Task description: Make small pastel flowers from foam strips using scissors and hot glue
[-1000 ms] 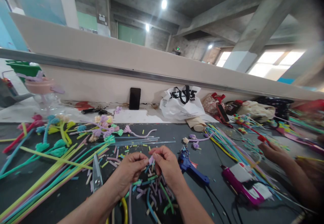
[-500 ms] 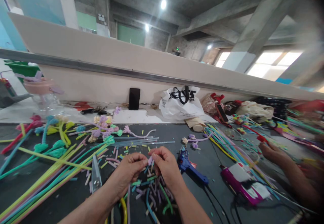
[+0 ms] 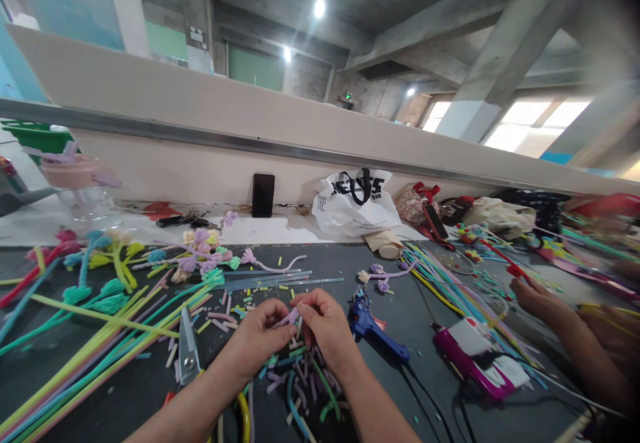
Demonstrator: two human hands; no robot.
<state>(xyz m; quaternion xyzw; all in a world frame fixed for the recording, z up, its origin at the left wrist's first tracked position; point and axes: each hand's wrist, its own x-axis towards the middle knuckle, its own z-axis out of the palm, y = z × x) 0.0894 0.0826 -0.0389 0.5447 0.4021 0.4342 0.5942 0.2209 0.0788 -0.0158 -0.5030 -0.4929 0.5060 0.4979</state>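
Note:
Between my fingertips is a short lilac piece of chenille stem. My left hand pinches it from one side, and my right hand pinches its other end; the fingers partly cover it. Below both hands lies a heap of short cut chenille pieces, mostly lilac with some green and blue. Scissors rest beside my left forearm, blades pointing away from me. A blue hot glue gun lies just right of my right hand.
Long chenille stems and finished fuzzy flowers cover the left side. A white bag and a phone stand at the partition. At right are a magenta-and-white box with cables and another person's hand holding a red stem.
The lilac piece now shows more along my left fingers, and my left hand has turned slightly and moved closer to the right. The view has shifted a little.

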